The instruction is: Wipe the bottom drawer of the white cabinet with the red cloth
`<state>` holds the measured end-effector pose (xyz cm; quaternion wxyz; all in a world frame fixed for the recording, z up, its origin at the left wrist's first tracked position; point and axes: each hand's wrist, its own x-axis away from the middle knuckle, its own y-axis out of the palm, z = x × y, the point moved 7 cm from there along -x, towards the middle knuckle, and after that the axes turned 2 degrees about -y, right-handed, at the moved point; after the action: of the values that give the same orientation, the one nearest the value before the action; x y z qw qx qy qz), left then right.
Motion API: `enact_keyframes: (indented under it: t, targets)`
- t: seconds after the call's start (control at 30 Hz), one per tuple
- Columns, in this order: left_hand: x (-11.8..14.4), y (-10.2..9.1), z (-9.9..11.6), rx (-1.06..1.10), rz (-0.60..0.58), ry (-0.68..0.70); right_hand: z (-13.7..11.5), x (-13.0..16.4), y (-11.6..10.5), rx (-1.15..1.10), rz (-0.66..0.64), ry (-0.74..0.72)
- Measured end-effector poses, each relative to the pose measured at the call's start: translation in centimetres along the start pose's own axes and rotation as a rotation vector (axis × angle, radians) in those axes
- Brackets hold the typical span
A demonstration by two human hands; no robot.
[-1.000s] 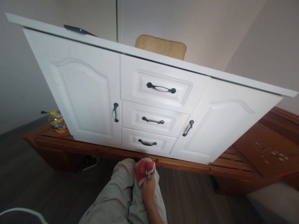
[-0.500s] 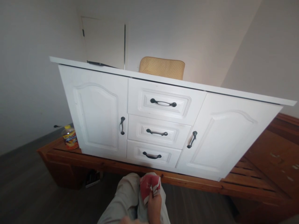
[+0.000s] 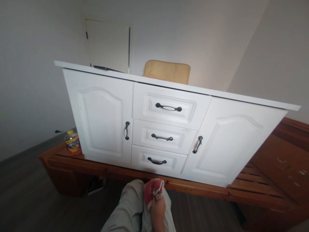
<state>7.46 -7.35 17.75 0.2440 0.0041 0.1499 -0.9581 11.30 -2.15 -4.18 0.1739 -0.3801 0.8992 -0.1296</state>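
Observation:
My right hand (image 3: 158, 211) is closed around a red and white cloth (image 3: 150, 191), which rests over my right knee (image 3: 166, 203). Its fingers pinch a bunched, white-edged part of the cloth. My left hand is out of view. In front of my knees stands a white cabinet (image 3: 159, 124) with a door on each side and three drawers between them. All of its doors and drawers are closed. The dark handles, such as the top drawer handle (image 3: 168, 107), are apart from my hand.
The cabinet rests on a slatted wooden bench (image 3: 202, 188). A yellow-capped bottle (image 3: 73, 143) stands at its left. A flat dark object (image 3: 106, 68) lies on the cabinet top, and a tan chair back (image 3: 167, 71) rises behind. Something dark (image 3: 95, 187) lies under the bench.
My left hand, partly visible at the bottom edge before, has left the view. My right hand and the cloth have shifted slightly left in the picture. The camera view has moved a little.

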Motion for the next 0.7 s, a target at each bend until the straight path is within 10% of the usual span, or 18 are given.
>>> enact_keyframes:
  t: [0.17,0.47,0.7]
  targets:
    - [-3.4,-4.3,-2.8,-0.029,0.086,-0.019,-0.5,-0.2,0.0,-0.017,-0.021,-0.031]
    - [0.9,-8.1,-8.2,-0.088,0.216,-0.077,0.9,-0.5,0.6,0.106,-0.084,0.074]
    - [0.1,-3.4,-10.4,-0.098,0.134,-0.107,0.4,-0.2,0.4,0.118,-0.069,0.050]
